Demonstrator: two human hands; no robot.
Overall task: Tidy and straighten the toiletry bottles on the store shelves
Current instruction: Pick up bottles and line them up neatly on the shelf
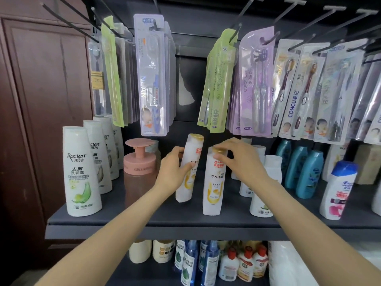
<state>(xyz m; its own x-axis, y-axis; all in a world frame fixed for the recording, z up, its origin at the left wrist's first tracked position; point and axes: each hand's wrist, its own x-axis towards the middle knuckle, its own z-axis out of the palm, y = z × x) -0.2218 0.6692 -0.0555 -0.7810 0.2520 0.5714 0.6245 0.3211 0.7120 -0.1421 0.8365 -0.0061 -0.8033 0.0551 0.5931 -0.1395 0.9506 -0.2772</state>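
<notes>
Two white Pantene bottles with gold caps stand mid-shelf. The rear one (pixel 190 178) leans to the right, and my left hand (pixel 174 169) grips its side with fingers behind and thumb in front. My right hand (pixel 240 159) pinches the gold cap of the front Pantene bottle (pixel 214 186), which stands nearly upright near the front of the dark grey shelf (pixel 127 218). A row of white Raclen bottles (pixel 81 172) lines the left side. Teal bottles (pixel 307 172) and a blue-capped white bottle (pixel 338 190) stand at the right.
A pink pump bottle (pixel 139 172) sits just left of my left hand. White bottles (pixel 266 193) stand behind my right forearm. Packaged toothbrushes (pixel 152 75) hang on hooks overhead. A lower shelf holds several bottles (pixel 208 263). A brown wooden cabinet (pixel 41 100) flanks the left.
</notes>
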